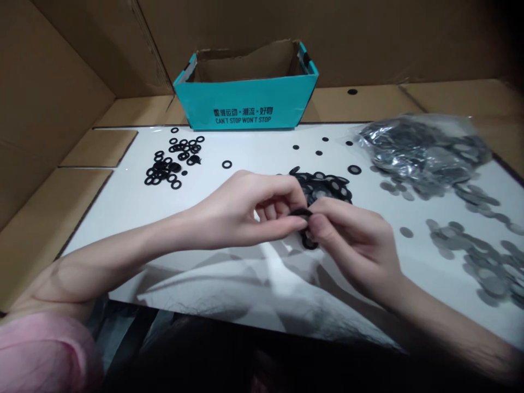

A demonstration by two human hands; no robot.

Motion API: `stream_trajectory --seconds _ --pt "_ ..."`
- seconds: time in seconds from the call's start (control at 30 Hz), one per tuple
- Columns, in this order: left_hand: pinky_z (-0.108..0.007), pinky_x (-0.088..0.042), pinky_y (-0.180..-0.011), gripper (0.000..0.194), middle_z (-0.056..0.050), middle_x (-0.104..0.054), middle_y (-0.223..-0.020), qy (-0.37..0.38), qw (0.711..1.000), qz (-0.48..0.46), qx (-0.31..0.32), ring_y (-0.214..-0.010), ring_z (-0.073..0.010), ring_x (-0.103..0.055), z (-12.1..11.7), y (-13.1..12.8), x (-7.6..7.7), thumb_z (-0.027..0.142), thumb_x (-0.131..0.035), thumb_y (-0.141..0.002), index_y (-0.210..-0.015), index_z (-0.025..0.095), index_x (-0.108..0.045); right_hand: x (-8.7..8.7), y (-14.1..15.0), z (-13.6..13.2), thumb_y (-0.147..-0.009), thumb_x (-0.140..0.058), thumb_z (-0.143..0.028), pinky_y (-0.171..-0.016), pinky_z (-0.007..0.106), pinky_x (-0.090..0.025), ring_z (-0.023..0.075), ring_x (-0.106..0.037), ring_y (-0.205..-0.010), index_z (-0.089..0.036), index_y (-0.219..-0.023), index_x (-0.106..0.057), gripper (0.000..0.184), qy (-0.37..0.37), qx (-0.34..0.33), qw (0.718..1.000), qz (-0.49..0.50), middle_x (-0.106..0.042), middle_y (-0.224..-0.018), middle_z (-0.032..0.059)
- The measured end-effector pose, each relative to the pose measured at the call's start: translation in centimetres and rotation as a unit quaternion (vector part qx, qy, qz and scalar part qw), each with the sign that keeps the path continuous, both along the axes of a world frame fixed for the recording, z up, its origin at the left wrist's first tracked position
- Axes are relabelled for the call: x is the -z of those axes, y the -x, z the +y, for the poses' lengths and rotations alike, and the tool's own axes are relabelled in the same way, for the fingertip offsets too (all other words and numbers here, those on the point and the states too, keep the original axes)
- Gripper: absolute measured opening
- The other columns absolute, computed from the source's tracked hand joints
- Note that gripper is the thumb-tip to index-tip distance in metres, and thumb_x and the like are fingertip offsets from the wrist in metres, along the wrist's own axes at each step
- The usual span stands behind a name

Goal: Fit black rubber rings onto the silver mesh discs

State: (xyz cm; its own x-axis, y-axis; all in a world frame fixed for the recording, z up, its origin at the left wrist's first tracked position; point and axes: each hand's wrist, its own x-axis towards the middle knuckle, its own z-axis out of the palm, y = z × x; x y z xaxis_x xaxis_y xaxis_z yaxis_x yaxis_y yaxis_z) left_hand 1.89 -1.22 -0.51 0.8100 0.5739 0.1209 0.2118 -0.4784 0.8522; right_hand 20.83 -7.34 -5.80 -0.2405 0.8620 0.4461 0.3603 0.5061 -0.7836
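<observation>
Between the fingertips of both hands sits a small black ring (301,212), seen nearly edge-on and partly covered by the fingers. My left hand (262,204) pinches it from the left with thumb and forefinger, the other fingers curled. From the right, my right hand (356,234) grips it with thumb and bent fingers. Just behind the hands lies a heap of black rings with grey centres (327,185), partly hidden by them. Another such black piece (310,243) shows below the fingertips. Whether the held ring has a grey disc inside is unclear.
Loose black rings (164,168) lie at the left on the white board (229,147). To the right are a clear plastic bag of grey discs (426,150) and scattered grey discs (491,273). A turquoise box (245,101) stands at the back. Cardboard walls (53,60) surround the board.
</observation>
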Motion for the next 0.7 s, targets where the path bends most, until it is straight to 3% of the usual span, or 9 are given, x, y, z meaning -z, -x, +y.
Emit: stream_trajectory --seconds 0.1,0.2,0.33,0.5,0.6,0.7 --pt "-0.019 -0.055 -0.063 0.03 -0.002 -0.067 -0.077 -0.018 0.999 -0.041 -0.003 -0.065 -0.0094 -0.062 0.09 0.0 0.13 0.02 -0.074 -0.079 -0.104 0.01 -0.06 0.01 -0.26 -0.05 -0.097 -0.047 -0.037 -0.053 0.026 -0.036 0.0117 -0.046 -0.06 -0.019 -0.069 -0.053 0.033 0.182 -0.033 0.974 0.133 -0.049 -0.063 -0.0006" --pt "-0.018 -0.055 -0.066 0.026 -0.004 -0.07 -0.081 -0.075 0.995 -0.058 -0.005 -0.067 -0.0093 -0.064 0.07 -0.02 0.43 0.023 -0.075 -0.079 -0.099 0.011 -0.063 -0.06 -0.11 0.03 -0.093 -0.054 -0.046 -0.054 0.026 -0.034 0.0112 -0.043 -0.059 -0.018 -0.065 -0.053 0.039 0.266 -0.075 0.936 0.217 -0.048 -0.061 -0.0011" --pt "-0.016 -0.055 -0.065 0.021 -0.004 -0.072 -0.079 -0.093 0.993 -0.07 -0.015 -0.067 -0.0087 -0.066 -0.19 -0.02 0.76 0.028 -0.074 -0.081 -0.088 0.01 -0.064 -0.32 0.43 0.16 -0.087 -0.06 -0.05 -0.05 0.027 -0.029 0.0104 -0.04 -0.054 -0.018 -0.062 -0.055 0.041 0.315 -0.098 0.907 0.262 -0.046 -0.057 -0.0012" --pt "-0.015 -0.053 -0.059 0.02 -0.003 -0.07 -0.071 -0.09 0.994 -0.063 -0.02 -0.061 -0.0085 -0.065 -0.42 0.01 0.51 0.025 -0.076 -0.079 -0.081 0.009 -0.064 -0.22 0.49 0.08 -0.086 -0.062 -0.051 -0.049 0.027 -0.027 0.01 -0.039 -0.054 -0.018 -0.061 -0.055 0.042 0.34 -0.104 0.896 0.265 -0.045 -0.056 -0.0007" --pt "-0.016 -0.054 -0.063 0.017 -0.003 -0.073 -0.075 -0.093 0.995 -0.046 -0.011 -0.065 -0.0101 -0.068 -0.23 0.08 0.33 0.022 -0.076 -0.079 -0.087 0.01 -0.066 -0.2 0.41 0.09 -0.085 -0.064 -0.051 -0.049 0.027 -0.026 0.0098 -0.038 -0.053 -0.018 -0.064 -0.058 0.039 0.346 -0.108 0.891 0.274 -0.047 -0.056 -0.0009" --pt "-0.017 -0.054 -0.071 0.016 -0.006 -0.075 -0.085 -0.152 0.987 -0.047 0.0 -0.075 -0.0118 -0.071 -0.04 0.19 0.52 0.017 -0.069 -0.084 -0.099 0.009 -0.068 -0.22 0.49 0.2 -0.081 -0.067 -0.052 -0.048 0.026 -0.026 0.0095 -0.038 -0.051 -0.018 -0.063 -0.058 0.04 0.345 -0.096 0.892 0.277 -0.047 -0.054 -0.0013"
